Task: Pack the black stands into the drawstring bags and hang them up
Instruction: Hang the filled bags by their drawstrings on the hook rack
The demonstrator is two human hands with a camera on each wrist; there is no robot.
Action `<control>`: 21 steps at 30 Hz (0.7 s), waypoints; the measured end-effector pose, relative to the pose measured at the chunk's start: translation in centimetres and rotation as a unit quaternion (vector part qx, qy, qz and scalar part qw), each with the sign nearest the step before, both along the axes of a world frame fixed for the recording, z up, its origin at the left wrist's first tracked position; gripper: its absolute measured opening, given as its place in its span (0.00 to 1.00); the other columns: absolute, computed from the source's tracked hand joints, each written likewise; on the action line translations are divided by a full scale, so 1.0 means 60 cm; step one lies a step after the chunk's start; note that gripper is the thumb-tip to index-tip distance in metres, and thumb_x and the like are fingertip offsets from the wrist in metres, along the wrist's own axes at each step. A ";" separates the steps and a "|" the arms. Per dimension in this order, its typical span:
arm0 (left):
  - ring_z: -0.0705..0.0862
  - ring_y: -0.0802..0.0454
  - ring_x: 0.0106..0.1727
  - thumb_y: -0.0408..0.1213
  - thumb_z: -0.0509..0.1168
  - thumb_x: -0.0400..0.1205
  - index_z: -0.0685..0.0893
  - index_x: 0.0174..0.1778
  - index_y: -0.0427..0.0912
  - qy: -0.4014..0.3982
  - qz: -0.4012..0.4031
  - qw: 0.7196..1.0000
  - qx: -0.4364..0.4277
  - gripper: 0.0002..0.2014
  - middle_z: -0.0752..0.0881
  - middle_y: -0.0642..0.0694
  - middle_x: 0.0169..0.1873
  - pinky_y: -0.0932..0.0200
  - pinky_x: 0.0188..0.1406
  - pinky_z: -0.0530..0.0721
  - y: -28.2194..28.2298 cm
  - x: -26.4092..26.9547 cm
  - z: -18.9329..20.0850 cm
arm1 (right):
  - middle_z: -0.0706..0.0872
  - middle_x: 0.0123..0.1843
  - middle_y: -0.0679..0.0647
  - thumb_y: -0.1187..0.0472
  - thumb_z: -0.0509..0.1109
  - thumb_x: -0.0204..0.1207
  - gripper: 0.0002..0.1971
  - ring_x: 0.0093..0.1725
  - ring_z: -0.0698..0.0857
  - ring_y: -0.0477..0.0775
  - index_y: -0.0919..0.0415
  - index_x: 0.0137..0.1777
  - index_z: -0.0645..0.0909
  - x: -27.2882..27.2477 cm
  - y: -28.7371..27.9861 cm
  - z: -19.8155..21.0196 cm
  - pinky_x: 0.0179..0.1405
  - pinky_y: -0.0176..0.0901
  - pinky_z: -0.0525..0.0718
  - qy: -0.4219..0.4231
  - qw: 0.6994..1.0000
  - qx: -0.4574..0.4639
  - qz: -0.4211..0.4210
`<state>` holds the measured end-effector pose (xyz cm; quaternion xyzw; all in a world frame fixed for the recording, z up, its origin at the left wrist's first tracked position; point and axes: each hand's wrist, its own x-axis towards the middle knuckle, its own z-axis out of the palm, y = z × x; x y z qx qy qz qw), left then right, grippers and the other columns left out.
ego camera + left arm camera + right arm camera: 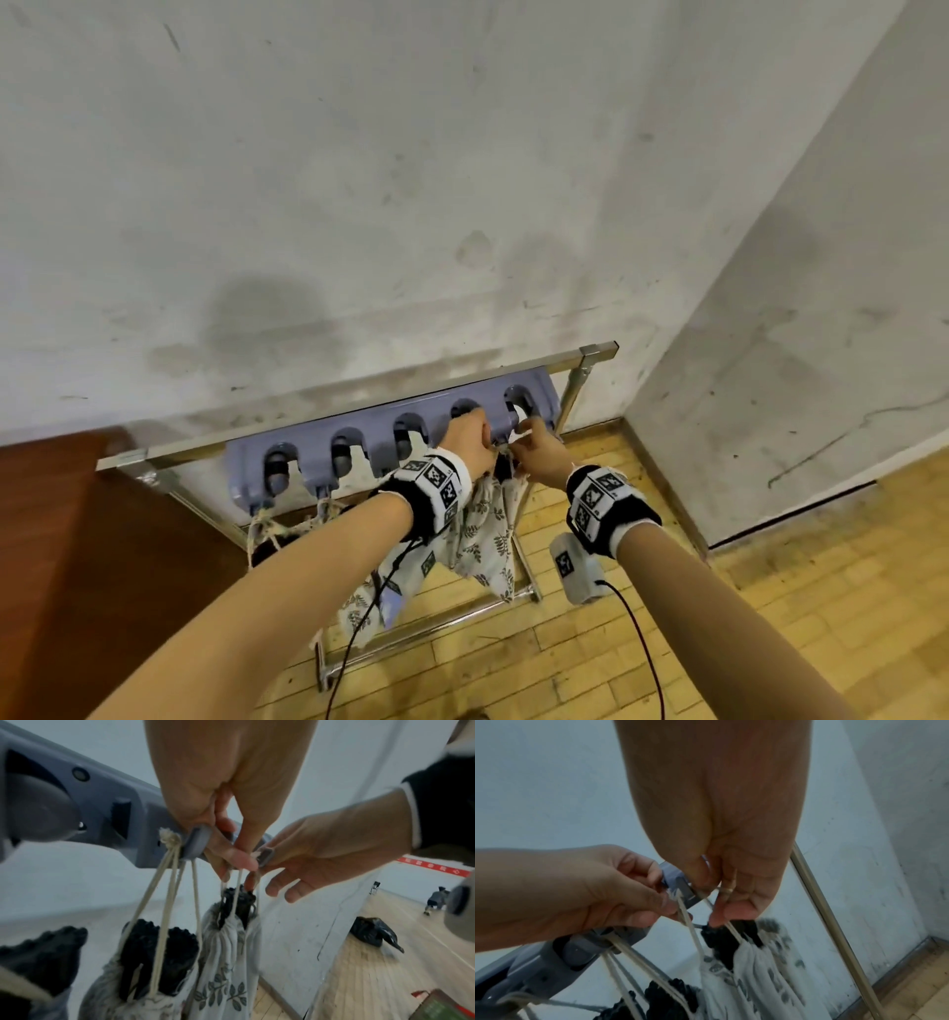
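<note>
A grey-blue hook rack [390, 437] is fixed to a metal rail by the wall. Both hands are raised to its right end. My left hand [485, 437] pinches the cream drawstring cord [240, 876] of a leaf-patterned bag [482, 529] beside a hook [266, 857]. My right hand [524, 437] pinches the same bag's cord [731, 929] from the other side. A black stand [239, 902] pokes out of the gathered bag mouth. A second bag [154, 963] with black stands hangs by its cords from the neighbouring hook [195, 843]. More bags [267, 534] hang at the rack's left end.
The rack's steel frame [575, 390] stands on a wooden floor in a corner of grey walls. A brown panel [77, 539] is on the left. A black rubbish bag [372, 931] lies by the wall, and a person [434, 900] is far off.
</note>
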<state>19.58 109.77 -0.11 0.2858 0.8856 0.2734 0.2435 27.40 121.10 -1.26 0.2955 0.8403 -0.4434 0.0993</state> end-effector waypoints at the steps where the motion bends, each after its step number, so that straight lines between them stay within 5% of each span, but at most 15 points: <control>1: 0.77 0.45 0.38 0.23 0.60 0.76 0.69 0.32 0.46 -0.012 -0.003 1.000 0.009 0.14 0.78 0.42 0.36 0.52 0.38 0.76 -0.005 -0.003 0.003 | 0.83 0.46 0.63 0.65 0.60 0.82 0.07 0.39 0.84 0.60 0.60 0.57 0.66 0.000 0.003 0.004 0.31 0.44 0.79 -0.003 1.000 -0.001 -0.001; 5: 0.81 0.43 0.41 0.27 0.61 0.76 0.76 0.36 0.45 -0.003 -0.007 0.998 0.059 0.08 0.84 0.41 0.39 0.53 0.44 0.81 -0.022 -0.017 0.031 | 0.84 0.43 0.59 0.62 0.63 0.77 0.10 0.43 0.84 0.61 0.65 0.54 0.79 -0.019 0.013 0.056 0.41 0.50 0.82 -0.030 0.995 0.078 0.054; 8: 0.82 0.42 0.40 0.27 0.60 0.74 0.78 0.36 0.45 0.031 0.005 0.995 0.097 0.07 0.83 0.44 0.35 0.51 0.43 0.84 -0.052 -0.056 0.086 | 0.86 0.42 0.68 0.64 0.64 0.77 0.10 0.37 0.82 0.58 0.70 0.49 0.83 -0.047 0.003 0.128 0.37 0.47 0.78 0.031 0.988 0.142 0.042; 12: 0.84 0.43 0.46 0.29 0.65 0.74 0.80 0.39 0.44 0.086 0.082 0.981 0.153 0.05 0.87 0.42 0.44 0.55 0.50 0.83 -0.140 -0.129 0.167 | 0.86 0.48 0.57 0.53 0.70 0.77 0.12 0.48 0.84 0.58 0.59 0.55 0.82 -0.093 -0.051 0.222 0.47 0.47 0.82 0.097 0.983 0.152 0.041; 17: 0.80 0.41 0.57 0.29 0.66 0.76 0.81 0.52 0.35 0.131 0.133 0.974 0.131 0.09 0.80 0.37 0.56 0.57 0.58 0.76 -0.325 -0.171 0.192 | 0.79 0.62 0.59 0.48 0.72 0.76 0.25 0.61 0.80 0.59 0.56 0.69 0.73 -0.157 -0.213 0.256 0.57 0.45 0.74 0.036 0.967 0.175 0.182; 21: 0.73 0.42 0.67 0.32 0.66 0.76 0.79 0.57 0.37 0.154 0.197 0.965 0.085 0.13 0.74 0.39 0.63 0.52 0.68 0.71 -0.541 -0.190 0.190 | 0.76 0.68 0.63 0.47 0.73 0.73 0.30 0.67 0.77 0.63 0.54 0.73 0.69 -0.223 -0.422 0.249 0.66 0.54 0.76 0.048 0.947 0.199 0.248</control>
